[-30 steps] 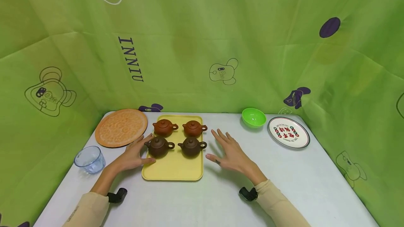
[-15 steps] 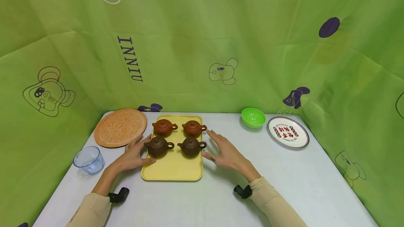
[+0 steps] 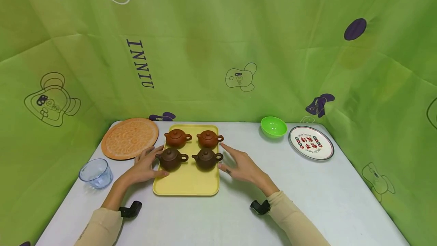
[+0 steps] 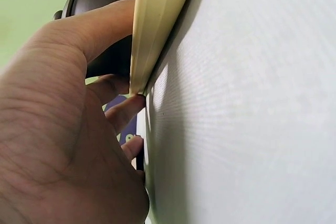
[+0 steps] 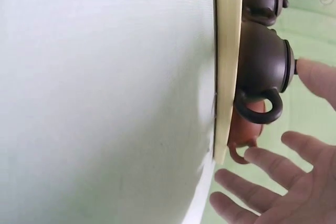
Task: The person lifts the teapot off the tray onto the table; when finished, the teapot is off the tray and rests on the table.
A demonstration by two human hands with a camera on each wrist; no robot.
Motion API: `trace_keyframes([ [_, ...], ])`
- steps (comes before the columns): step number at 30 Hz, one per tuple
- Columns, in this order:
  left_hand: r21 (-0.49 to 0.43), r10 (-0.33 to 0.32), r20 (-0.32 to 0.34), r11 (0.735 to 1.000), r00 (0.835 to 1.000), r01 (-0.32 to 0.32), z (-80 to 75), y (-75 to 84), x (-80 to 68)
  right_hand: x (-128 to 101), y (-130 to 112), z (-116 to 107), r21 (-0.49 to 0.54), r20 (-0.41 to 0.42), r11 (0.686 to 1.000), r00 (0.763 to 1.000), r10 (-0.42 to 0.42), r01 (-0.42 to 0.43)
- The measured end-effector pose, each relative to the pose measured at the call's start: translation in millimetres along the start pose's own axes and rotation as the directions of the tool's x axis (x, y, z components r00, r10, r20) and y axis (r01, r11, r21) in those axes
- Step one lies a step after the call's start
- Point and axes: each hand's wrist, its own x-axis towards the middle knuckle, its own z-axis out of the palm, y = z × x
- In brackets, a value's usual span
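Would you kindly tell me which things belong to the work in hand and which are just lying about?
Seemingly in the work, near left hand and right hand:
yellow tray
two reddish teapots on it
two dark teapots on it

Apparently lying about:
round orange mat
clear bowl
green bowl
printed plate

Green cartoon-print cloth walls (image 3: 191, 67); white tabletop (image 3: 191, 221).

Evenly bright head view, soft shadows on white table (image 3: 191, 221), shaded left hand (image 4: 73, 129), hazier right wrist view
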Motion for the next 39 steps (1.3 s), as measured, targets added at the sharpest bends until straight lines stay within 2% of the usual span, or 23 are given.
trace_keyframes([
  [11,0.021,0.034,-0.012,0.999,0.999,-0.034,-1.4,-0.2,1.8,3,-2,5,0.059,-0.055,0.997,0.997,-0.053,0.056],
  [21,0.019,0.033,-0.017,0.999,0.999,-0.033,-2.2,-2.3,3.9,13,2,13,0.096,-0.125,0.995,0.992,-0.006,0.018],
  [28,0.022,0.026,-0.015,0.999,1.0,-0.025,-0.6,-2.3,3.9,16,4,15,0.126,-0.123,0.992,0.992,0.025,-0.01],
  [33,0.026,0.025,-0.014,0.999,1.0,-0.025,-0.5,-1.8,3.3,17,6,16,0.148,-0.124,0.989,0.992,0.016,0.003],
  [39,0.024,0.028,-0.015,0.999,1.0,-0.027,-0.8,-1.1,3.0,16,5,14,0.227,-0.108,0.974,0.994,0.032,-0.007],
])
